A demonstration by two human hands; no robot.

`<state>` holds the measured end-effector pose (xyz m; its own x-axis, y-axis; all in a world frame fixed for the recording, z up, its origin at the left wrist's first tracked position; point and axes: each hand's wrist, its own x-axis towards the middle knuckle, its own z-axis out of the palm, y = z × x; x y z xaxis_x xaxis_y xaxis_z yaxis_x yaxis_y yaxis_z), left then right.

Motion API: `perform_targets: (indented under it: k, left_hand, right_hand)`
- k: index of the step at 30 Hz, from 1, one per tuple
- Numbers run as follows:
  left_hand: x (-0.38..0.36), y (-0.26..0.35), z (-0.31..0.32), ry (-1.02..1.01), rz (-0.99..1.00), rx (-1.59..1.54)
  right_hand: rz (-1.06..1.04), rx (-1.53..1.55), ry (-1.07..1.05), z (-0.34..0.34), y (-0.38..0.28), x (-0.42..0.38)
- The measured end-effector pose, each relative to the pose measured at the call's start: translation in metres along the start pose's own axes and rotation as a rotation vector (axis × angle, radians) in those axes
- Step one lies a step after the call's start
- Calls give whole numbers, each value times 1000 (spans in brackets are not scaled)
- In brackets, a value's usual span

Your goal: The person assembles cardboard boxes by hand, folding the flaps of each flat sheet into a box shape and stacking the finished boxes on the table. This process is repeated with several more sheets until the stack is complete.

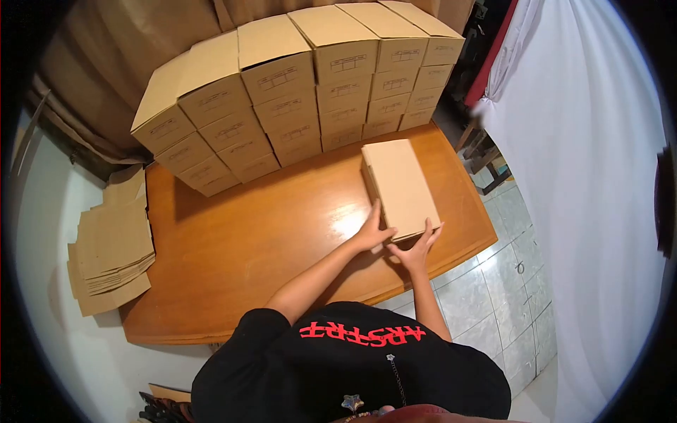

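Observation:
A closed cardboard box (403,180) lies on the right part of the wooden table, its plain brown top facing up. My left hand (374,231) grips its near left corner, fingers along the left side and thumb at the near end. At the near right corner, my right hand (418,247) holds the box with fingers over the top edge and thumb against the end face. The box's underside and part of the fingertips are hidden.
Stacked cardboard boxes (285,77) with printed labels line the back of the wooden table (261,233). Flattened cardboard sheets (116,240) lie at the left edge. A white curtain (578,141) hangs at right, beside a tiled floor (486,303).

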<state>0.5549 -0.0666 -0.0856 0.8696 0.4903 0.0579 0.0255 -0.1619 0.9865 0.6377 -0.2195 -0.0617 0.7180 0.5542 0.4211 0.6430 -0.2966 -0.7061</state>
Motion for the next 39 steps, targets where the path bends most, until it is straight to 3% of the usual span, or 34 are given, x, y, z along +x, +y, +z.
perform_targets:
  k: [3, 6, 11, 20, 29, 32, 35, 39]
  left_hand:
    - [28, 33, 13, -208, -47, 120]
    - [59, 31, 26, -267, 42, 144]
    - [80, 53, 30, -383, -16, -14]
    - [77, 60, 12, -315, -93, 22]
    - [52, 21, -10, -210, -168, -122]
    - [39, 24, -20, -168, -189, -112]
    - [23, 27, -30, -107, -172, -46]
    - [-10, 32, -43, -33, -166, -33]
  right_hand:
    - [35, -48, 114, -8, 31, 33]
    - [28, -121, 189, -13, 48, 66]
    - [133, -124, 155, -15, 66, 110]
    - [132, -138, 116, -25, 95, 156]
    - [166, -147, 20, -28, 107, 185]
    - [221, -249, 16, -36, 76, 175]
    - [124, -343, 162, -14, 54, 143]
    - [-6, -245, 21, 23, -6, 73]
